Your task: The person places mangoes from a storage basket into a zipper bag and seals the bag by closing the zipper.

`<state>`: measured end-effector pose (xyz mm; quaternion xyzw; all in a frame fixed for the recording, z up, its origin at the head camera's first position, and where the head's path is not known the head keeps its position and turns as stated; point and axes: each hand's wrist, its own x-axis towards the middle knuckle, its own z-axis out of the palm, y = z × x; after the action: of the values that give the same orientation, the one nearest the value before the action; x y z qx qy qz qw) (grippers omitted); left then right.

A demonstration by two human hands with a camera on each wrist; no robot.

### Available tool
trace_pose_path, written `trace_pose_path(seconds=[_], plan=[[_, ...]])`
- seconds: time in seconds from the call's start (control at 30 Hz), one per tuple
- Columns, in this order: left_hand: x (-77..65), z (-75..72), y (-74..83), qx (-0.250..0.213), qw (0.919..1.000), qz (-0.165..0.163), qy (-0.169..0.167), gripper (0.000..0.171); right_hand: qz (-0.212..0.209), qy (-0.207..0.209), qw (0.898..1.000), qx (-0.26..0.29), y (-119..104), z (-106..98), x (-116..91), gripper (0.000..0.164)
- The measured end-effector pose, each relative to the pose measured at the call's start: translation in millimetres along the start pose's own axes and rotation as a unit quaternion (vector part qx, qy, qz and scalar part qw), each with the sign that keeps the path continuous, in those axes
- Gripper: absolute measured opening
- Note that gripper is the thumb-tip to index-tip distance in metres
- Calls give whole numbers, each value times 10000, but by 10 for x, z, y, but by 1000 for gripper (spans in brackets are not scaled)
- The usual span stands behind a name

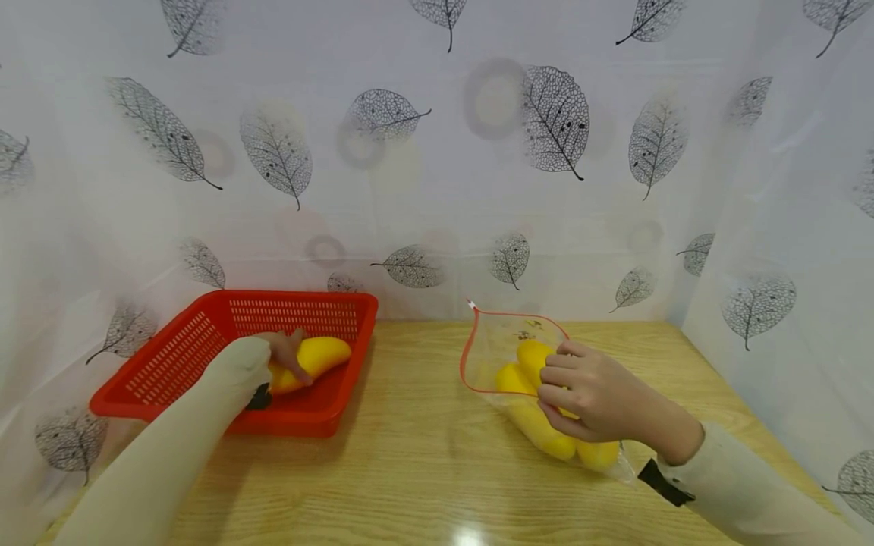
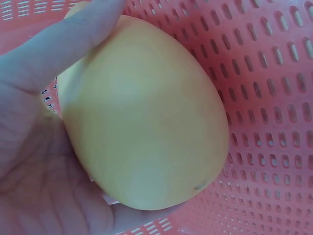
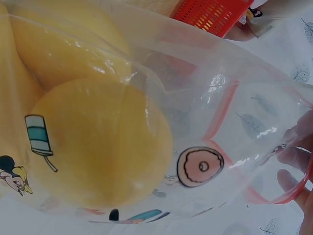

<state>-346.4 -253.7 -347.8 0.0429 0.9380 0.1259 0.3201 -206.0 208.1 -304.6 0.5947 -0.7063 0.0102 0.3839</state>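
Inside the red basket, my left hand (image 1: 283, 353) grips a yellow mango (image 1: 324, 353). The left wrist view shows the thumb over one side of this mango (image 2: 151, 117) and fingers beneath it. Whether the yellow beside the thumb belongs to a second mango, I cannot tell. On the right, my right hand (image 1: 597, 394) pinches the red-edged rim of a clear zip bag (image 1: 488, 345), whose mouth gapes toward the left. Several mangoes (image 1: 536, 428) lie in the bag, partly covered by the hand. The right wrist view shows mangoes (image 3: 102, 142) through the printed plastic.
The red perforated basket (image 1: 355, 379) stands at the left on a wood-grain table (image 1: 410, 470). Bare tabletop separates it from the bag. A white leaf-patterned curtain (image 1: 437, 205) rises behind the table and along both sides.
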Motion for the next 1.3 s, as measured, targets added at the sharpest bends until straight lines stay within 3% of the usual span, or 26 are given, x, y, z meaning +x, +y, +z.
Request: trace_pose_path(seconds=[0.23, 0.53, 0.73, 0.9, 1.3], plan=[[-6, 24, 10, 269, 9988, 176, 377, 96, -2, 39, 10000, 14, 2, 1, -9, 29], [103, 19, 13, 840, 9940, 327, 619, 100, 3, 58, 10000, -12, -8, -6, -10, 32], [215, -6, 20, 774, 9946, 480, 491, 95, 7, 74, 10000, 0, -10, -6, -7, 32], [261, -11, 14, 378, 9981, 426, 227, 98, -11, 84, 10000, -11, -10, -3, -4, 32], [133, 29, 97, 180, 9998, 113, -2, 109, -16, 30, 10000, -4, -19, -8, 8, 32]])
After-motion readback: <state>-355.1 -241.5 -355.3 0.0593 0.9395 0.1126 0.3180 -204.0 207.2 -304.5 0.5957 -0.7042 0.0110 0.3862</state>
